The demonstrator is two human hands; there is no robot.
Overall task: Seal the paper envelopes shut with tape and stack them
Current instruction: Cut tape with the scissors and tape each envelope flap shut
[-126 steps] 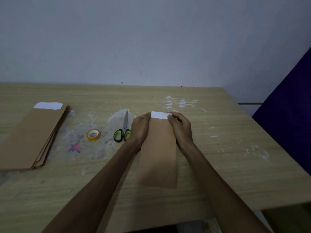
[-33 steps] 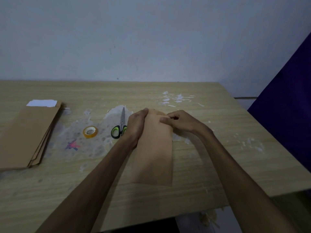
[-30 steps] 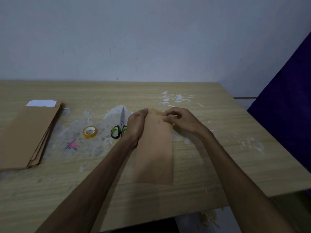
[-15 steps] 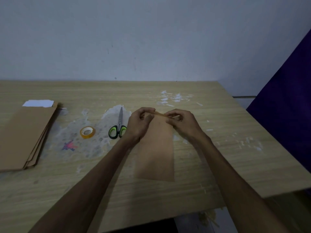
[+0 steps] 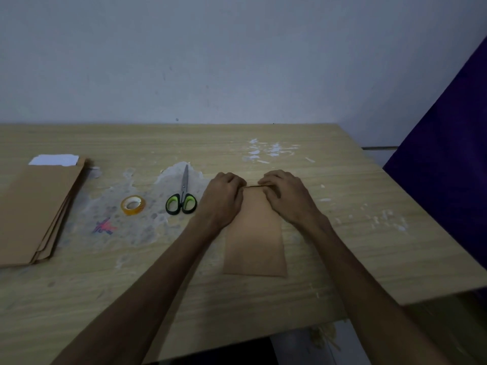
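A brown paper envelope (image 5: 255,233) lies flat and lengthwise on the wooden table (image 5: 355,233), its near short edge toward the person and its far end folded over. Both forearms reach in from the near edge and meet at that far end. The left hand (image 5: 224,197) sits on the envelope's far left corner with fingers curled down onto the fold; the right hand (image 5: 286,197) sits on the far right corner, its fingers likewise curled and pressing the folded edge, so each hand grips the envelope there. A thin strip of the fold shows between the two hands.

At about nine o'clock from the left hand, just beside it, lie closed scissors (image 5: 182,200) with green and black handles, blades pointing to twelve o'clock. Farther toward nine o'clock sits a roll of tape (image 5: 133,205), flat on a whitish stained patch. Well apart, at the table's left edge, rests a stack of brown envelopes (image 5: 37,209) with a white flap (image 5: 54,159) showing at its far end.
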